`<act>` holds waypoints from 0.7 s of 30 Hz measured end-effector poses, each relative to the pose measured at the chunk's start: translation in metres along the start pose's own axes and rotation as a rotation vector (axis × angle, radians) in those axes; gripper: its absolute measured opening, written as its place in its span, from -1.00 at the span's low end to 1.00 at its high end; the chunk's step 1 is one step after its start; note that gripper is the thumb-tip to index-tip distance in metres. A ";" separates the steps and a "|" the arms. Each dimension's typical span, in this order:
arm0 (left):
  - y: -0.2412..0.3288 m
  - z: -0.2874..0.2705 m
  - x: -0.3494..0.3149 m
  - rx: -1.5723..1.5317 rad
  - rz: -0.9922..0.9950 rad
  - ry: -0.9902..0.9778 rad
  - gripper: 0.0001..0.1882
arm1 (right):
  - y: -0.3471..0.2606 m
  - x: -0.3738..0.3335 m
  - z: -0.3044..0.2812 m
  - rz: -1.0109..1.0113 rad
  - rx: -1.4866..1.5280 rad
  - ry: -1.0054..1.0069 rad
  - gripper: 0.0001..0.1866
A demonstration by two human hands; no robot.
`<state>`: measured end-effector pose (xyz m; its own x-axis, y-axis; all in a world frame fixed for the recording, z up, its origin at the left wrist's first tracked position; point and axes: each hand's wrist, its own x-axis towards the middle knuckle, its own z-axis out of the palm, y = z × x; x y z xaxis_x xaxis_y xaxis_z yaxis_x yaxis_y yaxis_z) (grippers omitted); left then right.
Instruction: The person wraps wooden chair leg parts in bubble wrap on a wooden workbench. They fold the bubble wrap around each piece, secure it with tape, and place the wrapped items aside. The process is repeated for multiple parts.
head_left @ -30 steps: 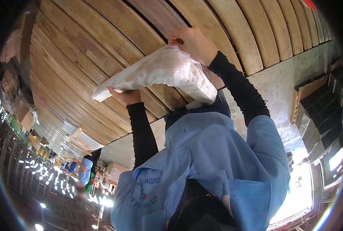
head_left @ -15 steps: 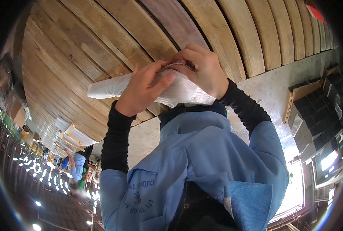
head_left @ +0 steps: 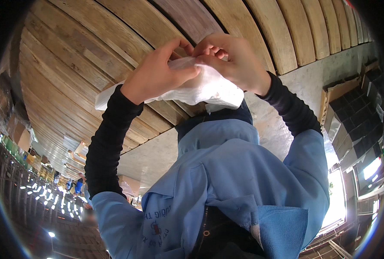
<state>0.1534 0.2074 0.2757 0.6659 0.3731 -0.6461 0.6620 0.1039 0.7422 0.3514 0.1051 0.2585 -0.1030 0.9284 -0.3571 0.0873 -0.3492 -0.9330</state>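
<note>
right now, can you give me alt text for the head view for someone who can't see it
Both hands, the left hand and right hand, pinch a white cloth together above a blue work shirt with black sleeves. Wooden planks curve behind them, and a distant person in blue stands at lower left.

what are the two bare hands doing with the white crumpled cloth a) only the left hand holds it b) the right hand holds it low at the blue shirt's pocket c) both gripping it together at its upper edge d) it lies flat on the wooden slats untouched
c: the left hand and the right hand meet with fingers pinching the upper edge of the white crumpled cloth, held up in front of the curved wooden slat surface, above the blue shirt.
</note>
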 end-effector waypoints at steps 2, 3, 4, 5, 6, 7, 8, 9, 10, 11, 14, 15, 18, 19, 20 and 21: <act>0.009 0.003 0.007 0.080 -0.041 0.051 -0.53 | 0.004 -0.009 0.002 -0.097 -0.011 0.144 -0.90; 0.004 0.002 0.011 0.074 -0.007 0.054 -0.54 | 0.002 -0.012 0.003 -0.143 -0.063 0.192 -0.90; -0.005 0.001 0.018 0.070 0.028 0.056 -0.55 | 0.000 -0.015 0.004 -0.191 -0.116 0.242 -0.90; -0.009 0.000 0.022 0.067 0.064 0.059 -0.56 | -0.001 -0.017 0.004 -0.238 -0.169 0.292 -0.89; -0.011 0.001 0.021 0.049 0.068 0.060 -0.56 | 0.003 -0.018 0.004 -0.228 -0.158 0.334 -0.88; -0.010 0.001 0.024 0.033 0.081 0.057 -0.57 | 0.014 -0.015 0.002 -0.217 -0.154 0.385 -0.86; -0.007 0.002 0.024 0.017 0.092 0.056 -0.57 | 0.024 -0.014 -0.001 -0.208 -0.147 0.432 -0.85; -0.006 0.004 0.024 0.021 0.132 0.091 -0.57 | 0.033 -0.015 -0.004 -0.147 -0.188 0.514 -0.81; -0.004 0.004 0.022 0.024 0.116 0.072 -0.57 | 0.041 -0.014 -0.006 -0.120 -0.123 0.559 -0.80; 0.000 0.003 0.020 0.026 0.099 0.053 -0.58 | 0.049 -0.011 -0.010 -0.092 -0.057 0.603 -0.78; 0.003 0.004 0.012 0.058 0.155 0.033 -0.60 | 0.065 -0.006 -0.031 -0.020 -0.326 0.726 -0.60; 0.004 0.005 0.009 0.073 0.193 0.030 -0.61 | 0.073 -0.003 -0.041 -0.045 -0.665 0.754 -0.56; 0.010 0.009 0.003 0.005 0.222 0.020 -0.66 | 0.075 -0.009 -0.036 -0.034 -0.386 0.636 -0.40; 0.010 0.010 0.001 0.041 0.245 0.051 -0.66 | 0.058 -0.018 -0.021 -0.015 0.041 0.484 -0.39; 0.011 0.012 -0.001 0.074 0.272 0.069 -0.67 | 0.045 -0.028 -0.006 0.011 0.457 0.325 -0.38; 0.011 0.014 -0.002 0.106 0.299 0.086 -0.67 | 0.044 -0.034 0.007 -0.008 0.426 0.310 -0.38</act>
<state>0.1641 0.1945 0.2830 0.8076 0.4499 -0.3813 0.4764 -0.1166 0.8714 0.3520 0.0568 0.2294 0.2020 0.9026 -0.3802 -0.3295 -0.3030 -0.8942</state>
